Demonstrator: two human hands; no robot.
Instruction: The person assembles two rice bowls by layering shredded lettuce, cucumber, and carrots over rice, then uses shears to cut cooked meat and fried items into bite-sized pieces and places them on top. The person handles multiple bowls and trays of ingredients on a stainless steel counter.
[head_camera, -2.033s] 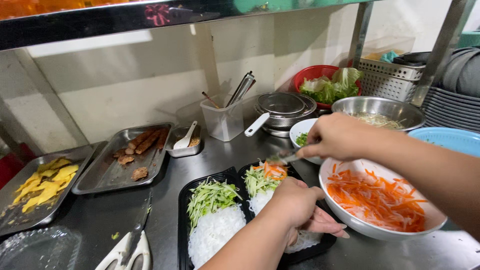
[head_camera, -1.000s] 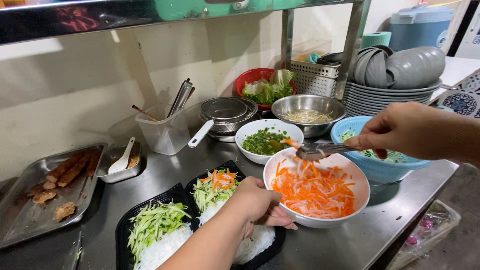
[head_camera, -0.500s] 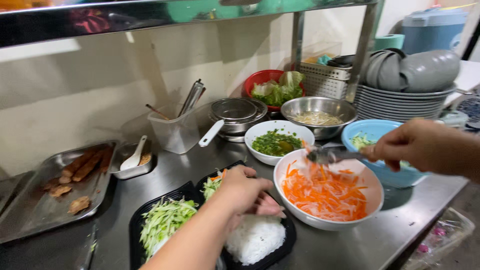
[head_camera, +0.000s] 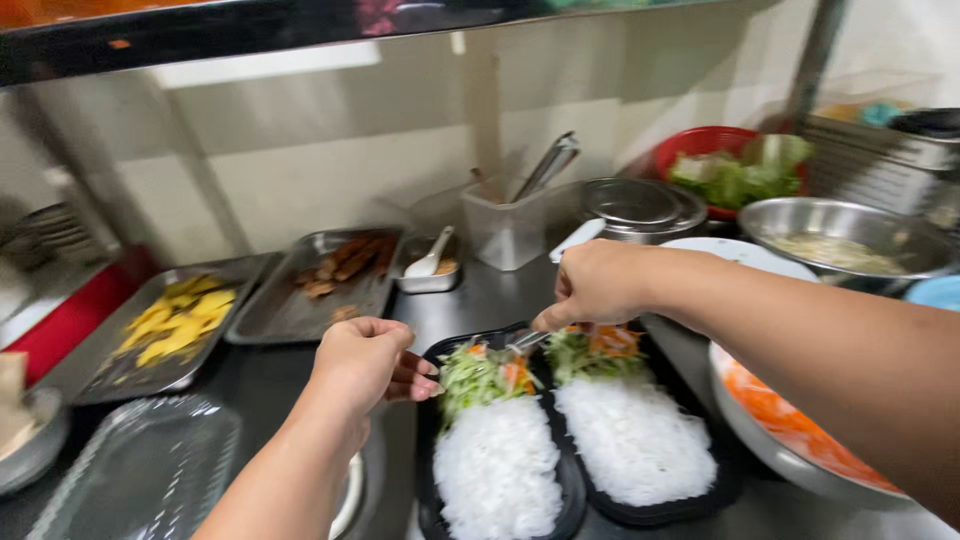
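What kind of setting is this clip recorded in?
Most likely a food stall or small commercial kitchen's prep counter. Two black takeaway trays of white noodles and shredded vegetables sit side by side, metal trays hold cooked food, and steel bowls line the back. The right hand holds tongs over the trays.

Metal tongs (head_camera: 522, 340) pinched in right hand (head_camera: 596, 283), tips down over shredded greens and carrot in left black tray (head_camera: 432, 470); white noodles heaped below; left hand (head_camera: 366, 362) touching tray edge.

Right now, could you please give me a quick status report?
Right hand pinching metal tongs over black noodle tray. Left hand at its rim. Nothing obstructing.
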